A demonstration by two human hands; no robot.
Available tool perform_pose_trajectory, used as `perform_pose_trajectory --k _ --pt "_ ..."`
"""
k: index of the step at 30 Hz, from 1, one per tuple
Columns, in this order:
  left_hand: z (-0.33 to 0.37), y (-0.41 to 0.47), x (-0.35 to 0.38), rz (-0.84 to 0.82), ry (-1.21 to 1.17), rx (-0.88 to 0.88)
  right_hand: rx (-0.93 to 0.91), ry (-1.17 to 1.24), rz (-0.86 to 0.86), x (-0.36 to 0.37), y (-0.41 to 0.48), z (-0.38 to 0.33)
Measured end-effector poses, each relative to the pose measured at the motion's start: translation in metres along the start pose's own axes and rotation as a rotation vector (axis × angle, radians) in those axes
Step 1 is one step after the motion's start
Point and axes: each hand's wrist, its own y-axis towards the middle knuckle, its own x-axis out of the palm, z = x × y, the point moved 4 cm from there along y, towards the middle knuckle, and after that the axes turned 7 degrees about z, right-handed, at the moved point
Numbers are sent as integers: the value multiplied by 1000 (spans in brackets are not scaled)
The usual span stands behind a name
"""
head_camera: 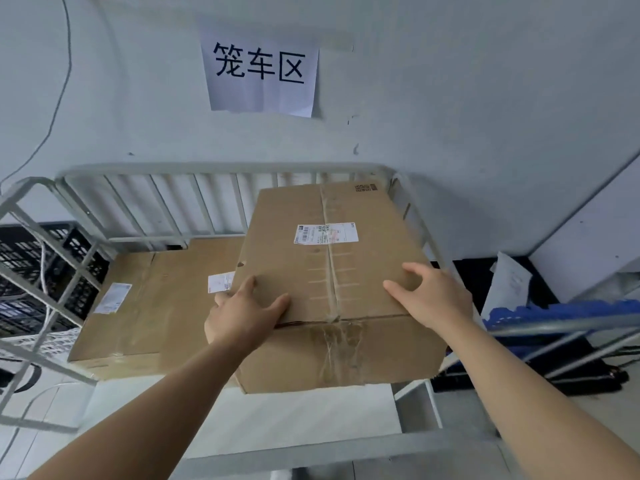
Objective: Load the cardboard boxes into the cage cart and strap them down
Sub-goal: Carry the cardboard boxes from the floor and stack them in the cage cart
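Observation:
A taped cardboard box [322,271] with a white shipping label sits at the right side of the grey metal cage cart [214,168]. It rests on a flatter, wider cardboard box [149,306] that lies on the cart's left. My left hand [242,313] grips the top box's near left corner, thumb on the lid and fingers down its side. My right hand [433,296] lies on the near right corner with its fingers spread over the lid. No strap is in view.
A paper sign [259,74] with three characters hangs on the wall behind the cart. Black plastic crates [41,268] stand to the left outside the bars. A blue pallet [554,313] and a grey mail bag [509,285] lie to the right. The cart's front rail [311,455] runs below my arms.

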Motion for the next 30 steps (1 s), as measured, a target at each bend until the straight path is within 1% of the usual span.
perform_pose_trajectory --k 5,12,23,27,30 --pt "7 47 38 -82 32 -13 62 -22 -66 35 44 4" --pt "17 98 97 -140 80 -44 108 -30 -125 95 97 22" --pt "20 145 210 -191 140 -132 119 -11 -201 200 163 75" --pt "14 155 244 -193 129 -149 125 35 -191 240 173 91" --pt "5 162 268 -202 104 -168 110 28 -182 266 183 96"
